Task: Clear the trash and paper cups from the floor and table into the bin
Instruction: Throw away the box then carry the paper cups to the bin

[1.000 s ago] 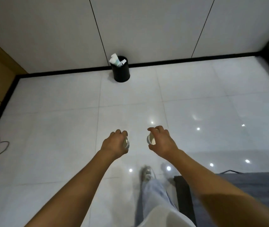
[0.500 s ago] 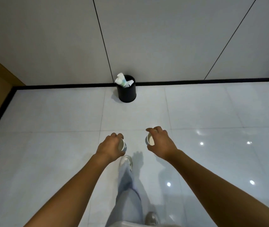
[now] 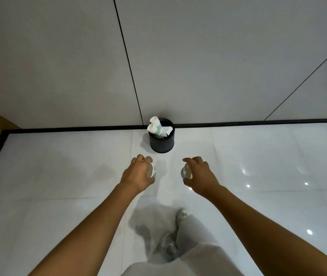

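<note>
1. I see a pale panelled wall [image 3: 198, 56] filling the upper half of the view, split by thin dark seams, with a black skirting strip [image 3: 258, 122] along its foot.
2. Below it lies a glossy white tiled floor [image 3: 268, 156], dotted with bright reflections of lights on the right side.
3. At the bottom I see the person's leg in light trousers [image 3: 194, 246], blurred, with a shoe [image 3: 181, 213] at its far end.
4. The black bin [image 3: 161, 141] stands on the floor against the skirting, beyond the hands and roughly between them. It is well apart from both.
5. White paper cups and scraps [image 3: 155, 127] stick up out of the bin's mouth; one shows a green and blue print, but I cannot read any writing or brand on it.
6. The left hand [image 3: 137, 174] is curled round a paper cup [image 3: 152, 170], lying roughly sideways with its rim facing right.
7. The right hand [image 3: 200, 173] grips another paper cup, the second cup [image 3: 186, 171], whose open mouth faces left. I can make out no lettering on either cup.
8. The two hands are held apart, side by side above the floor.
</note>
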